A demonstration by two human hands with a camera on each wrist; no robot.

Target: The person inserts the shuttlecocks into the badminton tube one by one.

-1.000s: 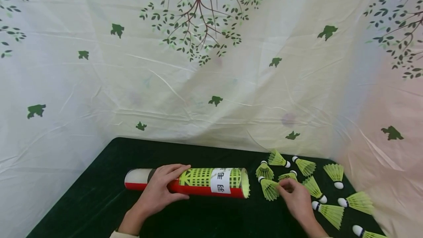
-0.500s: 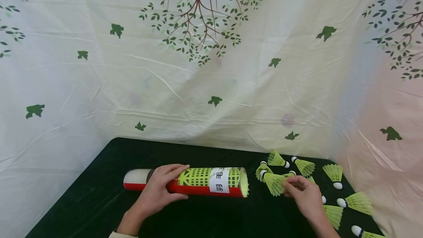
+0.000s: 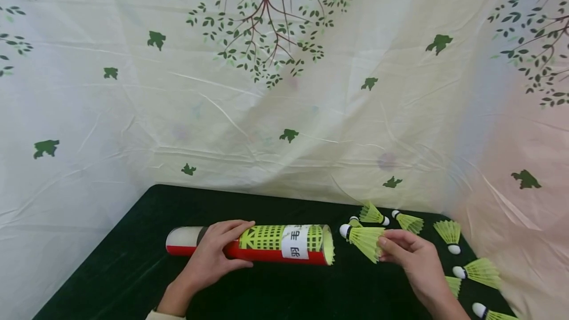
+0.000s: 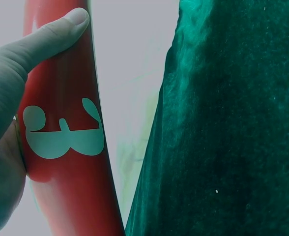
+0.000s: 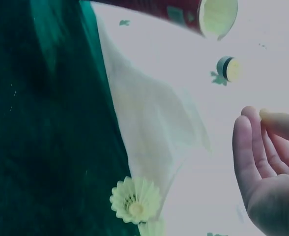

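Observation:
My left hand (image 3: pixel 218 251) grips the middle of a red and yellow-green shuttlecock tube (image 3: pixel 268 256) lying sideways on the dark green cloth. In the left wrist view, the thumb (image 4: pixel 46 42) lies across the tube's red side. A pale yellow frilled edge (image 3: pixel 329 247) shows at the tube's right end. Just right of it, my right hand (image 3: pixel 415 263) pinches a yellow shuttlecock (image 3: pixel 364 242) by its skirt edge, the white cork pointing left at the tube. In the right wrist view, its cork (image 5: pixel 228 69) stands below the tube's open end and the skirt is washed out.
Several more yellow shuttlecocks lie on the right of the table (image 3: pixel 115 260), including one at the back (image 3: pixel 372 214), one near the right edge (image 3: pixel 482 273) and one at the front right (image 3: pixel 493 312). A pale curtain (image 3: pixel 249 127) with printed leaves hangs behind.
My right hand has lifted the shuttlecock from among the others and swung its cork up and left toward the tube's right end. The left hand and tube have barely moved.

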